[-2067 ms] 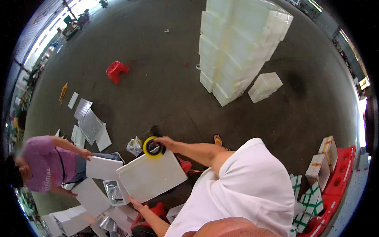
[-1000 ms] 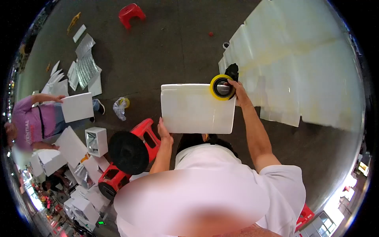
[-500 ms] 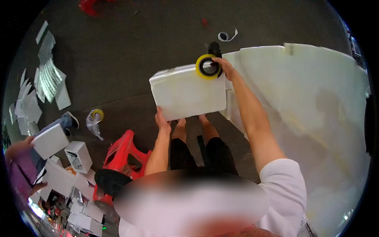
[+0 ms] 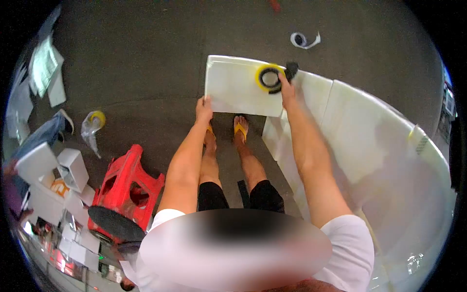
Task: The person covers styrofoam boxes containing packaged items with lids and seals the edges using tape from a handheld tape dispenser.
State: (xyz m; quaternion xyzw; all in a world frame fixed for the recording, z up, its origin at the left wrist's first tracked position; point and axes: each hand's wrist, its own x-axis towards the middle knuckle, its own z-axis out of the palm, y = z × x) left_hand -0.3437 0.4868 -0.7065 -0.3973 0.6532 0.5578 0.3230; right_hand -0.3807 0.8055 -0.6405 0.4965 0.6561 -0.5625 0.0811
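On the dark floor, over to the right, I see a big stack of white boxes. A red stool is well apart from it, on the left side. Between them, up in front, is a white box. Its right end is by the stack, but I can't tell if they touch. The left hand grips the box by its near left corner. The right hand is wrapped around the tape, yellow and black, at the box's right end. I can't tell if that hand grips the box too. Past the box lies a little white roll, its end hanging loose.
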